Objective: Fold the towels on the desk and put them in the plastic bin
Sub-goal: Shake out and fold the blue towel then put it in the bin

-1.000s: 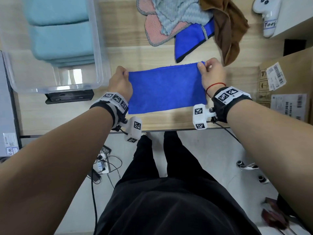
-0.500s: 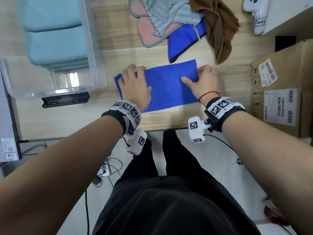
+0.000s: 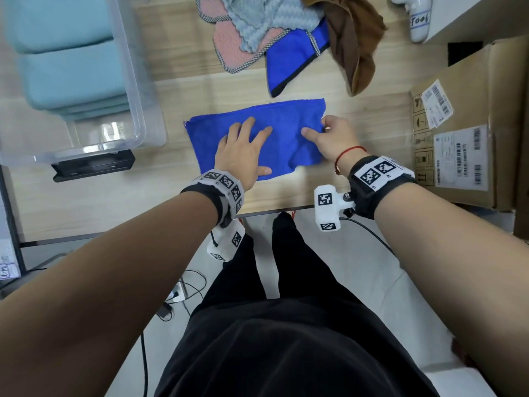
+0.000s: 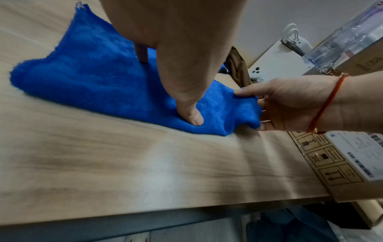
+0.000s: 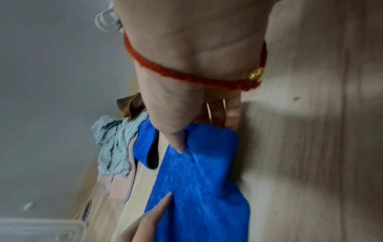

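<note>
Left hand [image 3: 242,151] lies flat with its fingers spread, pressing one blue towel [image 3: 283,141] onto the desk [image 3: 177,93]; right hand [image 3: 333,137] pinches that towel's right end. From the head, four loose cloths [image 3: 286,32] are heaped beyond it, and one clear bin [image 3: 137,90] at the left holds folded teal towels [image 3: 71,73]. Left wrist: thumb [image 4: 191,113] pressing the near edge. Right wrist: thumb [image 5: 176,139] on top, fingers curled beneath the lifted end.
</note>
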Action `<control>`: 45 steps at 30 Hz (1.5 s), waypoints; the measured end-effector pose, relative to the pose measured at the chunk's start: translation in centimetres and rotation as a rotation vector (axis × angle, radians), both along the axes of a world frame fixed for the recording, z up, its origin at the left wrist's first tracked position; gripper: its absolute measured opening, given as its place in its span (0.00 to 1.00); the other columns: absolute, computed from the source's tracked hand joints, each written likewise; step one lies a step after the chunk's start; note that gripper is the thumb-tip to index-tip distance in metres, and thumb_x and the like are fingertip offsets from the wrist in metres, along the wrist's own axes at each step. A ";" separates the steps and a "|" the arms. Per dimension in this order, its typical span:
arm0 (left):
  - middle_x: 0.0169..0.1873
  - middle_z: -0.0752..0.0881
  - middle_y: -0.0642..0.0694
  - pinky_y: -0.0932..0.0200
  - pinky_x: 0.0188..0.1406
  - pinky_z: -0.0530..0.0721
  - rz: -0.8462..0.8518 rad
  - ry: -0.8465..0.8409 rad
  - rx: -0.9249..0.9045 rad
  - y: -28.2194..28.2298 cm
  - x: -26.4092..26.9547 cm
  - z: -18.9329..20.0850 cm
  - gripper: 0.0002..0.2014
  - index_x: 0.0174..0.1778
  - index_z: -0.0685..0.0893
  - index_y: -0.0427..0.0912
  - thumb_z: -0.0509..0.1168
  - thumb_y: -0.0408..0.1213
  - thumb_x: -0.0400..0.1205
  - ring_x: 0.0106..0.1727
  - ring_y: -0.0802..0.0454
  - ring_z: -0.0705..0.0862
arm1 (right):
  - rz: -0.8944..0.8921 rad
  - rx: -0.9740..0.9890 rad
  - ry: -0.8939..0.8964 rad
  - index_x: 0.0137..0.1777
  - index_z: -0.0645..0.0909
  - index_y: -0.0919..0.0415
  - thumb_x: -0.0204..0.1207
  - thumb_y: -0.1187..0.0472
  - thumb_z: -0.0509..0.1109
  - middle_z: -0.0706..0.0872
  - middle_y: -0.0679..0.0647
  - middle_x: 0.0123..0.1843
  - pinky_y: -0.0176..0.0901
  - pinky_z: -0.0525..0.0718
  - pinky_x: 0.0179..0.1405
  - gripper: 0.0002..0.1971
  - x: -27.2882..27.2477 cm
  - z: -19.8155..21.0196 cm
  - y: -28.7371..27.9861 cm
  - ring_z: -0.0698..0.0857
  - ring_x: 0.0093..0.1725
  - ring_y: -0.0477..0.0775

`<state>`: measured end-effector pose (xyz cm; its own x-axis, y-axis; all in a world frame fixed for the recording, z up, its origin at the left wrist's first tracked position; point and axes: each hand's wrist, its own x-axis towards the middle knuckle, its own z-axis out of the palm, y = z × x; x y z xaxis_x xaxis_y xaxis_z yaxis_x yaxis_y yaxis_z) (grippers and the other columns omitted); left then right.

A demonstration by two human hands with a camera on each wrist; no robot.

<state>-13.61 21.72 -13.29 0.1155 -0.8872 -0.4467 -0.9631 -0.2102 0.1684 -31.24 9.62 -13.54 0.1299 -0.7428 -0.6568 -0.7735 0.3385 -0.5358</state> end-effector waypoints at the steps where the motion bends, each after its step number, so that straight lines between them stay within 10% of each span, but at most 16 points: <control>1: 0.82 0.55 0.43 0.43 0.75 0.67 -0.019 0.002 0.000 -0.3 -0.5 0.0 0.45 0.83 0.55 0.57 0.71 0.60 0.74 0.80 0.39 0.58 | -0.014 0.000 -0.021 0.35 0.73 0.52 0.63 0.38 0.72 0.88 0.57 0.39 0.60 0.88 0.47 0.18 -0.7 0.0 0.0 0.88 0.43 0.63; 8: 0.82 0.55 0.43 0.44 0.76 0.67 -0.060 0.063 0.021 -1.8 -1.6 0.6 0.44 0.83 0.57 0.56 0.73 0.57 0.74 0.80 0.41 0.57 | -0.079 0.023 -0.192 0.50 0.75 0.57 0.73 0.49 0.74 0.91 0.64 0.46 0.67 0.88 0.48 0.15 -3.5 2.6 0.3 0.91 0.45 0.64; 14: 0.67 0.73 0.47 0.51 0.64 0.77 0.240 0.268 -0.178 1.3 2.0 1.9 0.26 0.70 0.76 0.48 0.72 0.46 0.77 0.65 0.46 0.73 | 0.080 -0.062 -0.223 0.50 0.71 0.57 0.80 0.59 0.69 0.85 0.60 0.32 0.45 0.79 0.20 0.08 1.0 5.1 0.9 0.83 0.21 0.56; 24: 0.44 0.84 0.51 0.68 0.45 0.82 0.798 0.786 -0.042 7.1 6.2 0.6 0.24 0.61 0.81 0.44 0.80 0.35 0.70 0.36 0.57 0.81 | 0.545 -0.079 -0.158 0.52 0.71 0.53 0.79 0.50 0.67 0.87 0.52 0.30 0.53 0.88 0.34 0.10 11.4 4.0 6.9 0.86 0.24 0.56; 29: 0.38 0.84 0.46 0.74 0.30 0.76 0.909 0.853 0.011 7.2 7.2 -0.1 0.18 0.64 0.80 0.30 0.55 0.18 0.79 0.29 0.65 0.82 | 0.540 -0.028 -0.160 0.55 0.73 0.50 0.80 0.47 0.66 0.90 0.52 0.33 0.47 0.89 0.35 0.10 11.6 3.6 7.5 0.81 0.19 0.43; 35: 0.47 0.90 0.49 0.59 0.57 0.83 0.967 0.870 -0.013 6.4 7.0 -0.2 0.18 0.65 0.82 0.39 0.68 0.33 0.78 0.49 0.53 0.88 | 0.578 -0.282 -0.034 0.55 0.78 0.51 0.77 0.55 0.68 0.85 0.47 0.42 0.49 0.84 0.50 0.08 9.2 2.2 4.6 0.81 0.40 0.50; 42: 0.38 0.84 0.51 0.48 0.58 0.85 0.897 0.837 -0.048 5.8 6.7 -1.1 0.13 0.48 0.83 0.43 0.78 0.41 0.73 0.41 0.52 0.84 | 0.783 -0.430 0.006 0.64 0.78 0.55 0.76 0.58 0.70 0.78 0.53 0.64 0.53 0.79 0.61 0.16 10.6 1.4 3.1 0.77 0.61 0.59; 45: 0.39 0.88 0.39 0.45 0.54 0.86 0.846 0.886 -0.025 5.8 6.5 -0.6 0.17 0.57 0.79 0.46 0.75 0.37 0.75 0.40 0.48 0.84 | 0.878 -0.429 0.012 0.67 0.76 0.54 0.78 0.58 0.69 0.80 0.52 0.65 0.57 0.79 0.61 0.18 12.1 1.3 3.1 0.76 0.62 0.60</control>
